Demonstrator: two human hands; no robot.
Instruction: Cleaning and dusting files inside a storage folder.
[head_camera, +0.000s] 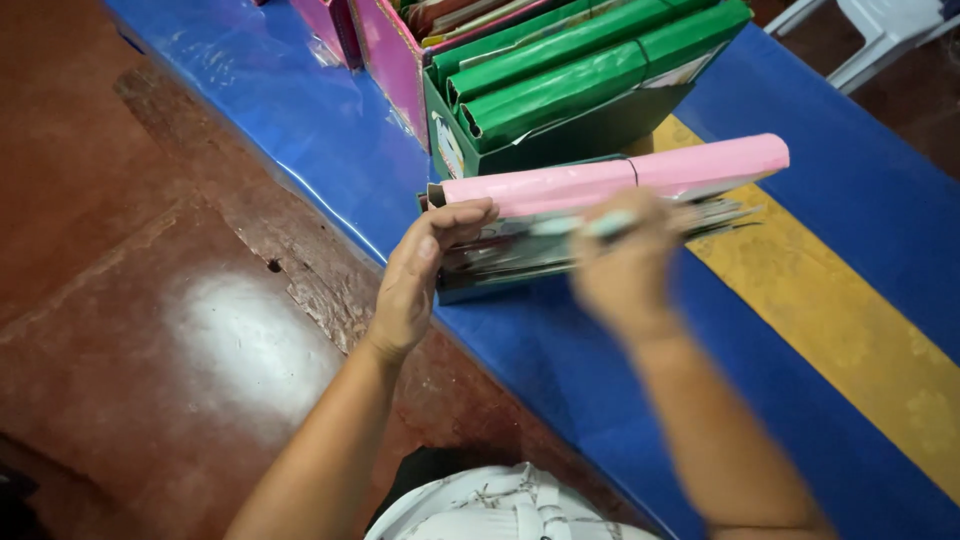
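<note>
Red-brown polished floor (150, 300) lay to the left, worn and scuffed along the table edge, with a bright glare patch on it. Blue plastic sheet covered the table (560, 360), which ran diagonally across the head view; a yellow patterned strip (840, 320) crossed it on the right. White plastic chair (880, 35) stood at top right, beyond the table.

Head view, hands: left hand (425, 275) was at the near end of a pink folder (620, 180), fingers curled over its top corner, thumb side toward the camera; it touched the folder and looked to hold it steady, grip partly closed around the end. Pink folder stood on edge inside a dark box (480, 290) near the table's front edge, with loose papers (720, 215) fanned just beneath it.

Right hand (625, 265) was motion-blurred, placed over the papers below the folder's middle. Pale pen-like object (590, 225) showed at its fingers; fingers appeared closed on it, though blur kept the grip uncertain.

Behind, further up the table: green box (580, 135) packed with green folders (570, 70) standing side by side, just beyond the pink folder. Pink box (385, 55) stood beside it to the left, holding more files, tops cut off by the frame.

Bottom centre: white printed shirt (490, 510) of the person, both bare forearms reaching up from it.
</note>
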